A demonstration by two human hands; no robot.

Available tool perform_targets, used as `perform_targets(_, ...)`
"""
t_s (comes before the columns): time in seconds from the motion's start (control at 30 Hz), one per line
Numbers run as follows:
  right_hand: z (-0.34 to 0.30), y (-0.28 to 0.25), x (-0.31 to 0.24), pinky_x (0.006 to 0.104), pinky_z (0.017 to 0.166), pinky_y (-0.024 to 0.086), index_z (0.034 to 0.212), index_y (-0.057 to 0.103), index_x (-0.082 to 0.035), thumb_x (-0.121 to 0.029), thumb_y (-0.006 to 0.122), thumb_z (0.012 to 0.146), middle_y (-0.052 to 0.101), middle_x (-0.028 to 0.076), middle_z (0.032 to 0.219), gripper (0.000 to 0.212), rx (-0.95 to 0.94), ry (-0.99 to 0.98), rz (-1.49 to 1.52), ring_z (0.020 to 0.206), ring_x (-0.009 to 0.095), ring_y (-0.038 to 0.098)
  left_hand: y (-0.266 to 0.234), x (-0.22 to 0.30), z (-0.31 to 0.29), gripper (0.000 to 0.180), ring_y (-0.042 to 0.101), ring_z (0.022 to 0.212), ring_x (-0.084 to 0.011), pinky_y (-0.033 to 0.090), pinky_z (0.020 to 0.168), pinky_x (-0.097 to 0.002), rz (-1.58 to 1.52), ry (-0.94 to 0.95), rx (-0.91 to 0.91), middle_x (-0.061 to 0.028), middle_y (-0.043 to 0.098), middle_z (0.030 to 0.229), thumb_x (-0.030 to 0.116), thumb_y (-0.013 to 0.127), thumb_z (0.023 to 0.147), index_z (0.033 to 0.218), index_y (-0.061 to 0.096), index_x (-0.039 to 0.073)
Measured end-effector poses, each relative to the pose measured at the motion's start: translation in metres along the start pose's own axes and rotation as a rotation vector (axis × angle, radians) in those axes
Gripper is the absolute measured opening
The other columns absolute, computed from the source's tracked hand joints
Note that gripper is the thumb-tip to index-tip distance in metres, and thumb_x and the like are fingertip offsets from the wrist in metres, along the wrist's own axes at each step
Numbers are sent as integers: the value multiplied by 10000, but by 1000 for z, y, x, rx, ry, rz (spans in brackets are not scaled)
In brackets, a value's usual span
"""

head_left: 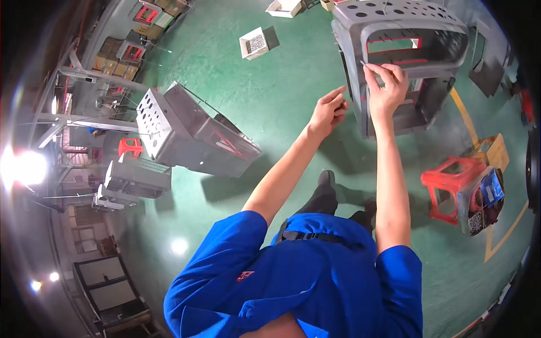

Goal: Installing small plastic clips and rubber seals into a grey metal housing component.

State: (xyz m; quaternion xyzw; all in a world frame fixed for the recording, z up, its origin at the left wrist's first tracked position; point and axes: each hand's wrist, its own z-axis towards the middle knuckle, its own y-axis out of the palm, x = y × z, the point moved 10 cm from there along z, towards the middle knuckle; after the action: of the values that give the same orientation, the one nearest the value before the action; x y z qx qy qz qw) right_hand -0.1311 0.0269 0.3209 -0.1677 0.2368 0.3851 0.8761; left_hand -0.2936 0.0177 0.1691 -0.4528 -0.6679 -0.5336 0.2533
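Note:
A large grey housing (358,73) with rounded window openings and rows of round holes on top stands in front of me at the right. My right hand (387,93) is raised at its near left edge, thumb and forefinger pinched on a small thin piece (362,63), too small to name. Lower and to the left, my left hand (328,114) is held beside the housing's side, apart from it. Its fingers curl in with the forefinger partly stretched; whatever lies in them, if anything, is hidden.
Another grey housing (194,129) stands tilted at the left. A white box of small parts (255,44) sits on the green floor ahead. At the right are a red stool (451,180), a container with a blue packet (492,188) and a cardboard box (491,151).

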Motion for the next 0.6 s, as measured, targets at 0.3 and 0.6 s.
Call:
perform_targets(0.3,5,65,-10,342,671,371,742,689,-232,-152,796,607,499,-84,681,190,-44,-220,-255,674,166,481,6,8,44,606,298,548,-68,269,481,-205,88,-71,-245,-35,478,726,113,426,974,1491,113,163)
perform_targets(0.6,7,89,2,347,693,386,733,660,-187,-108,761,572,505,-57,673,206,8,-289,-221,697,172,505,-5,17,65,646,286,519,-73,246,447,-210,178,-138,-299,-12,420,675,92,417,957,1496,71,179)
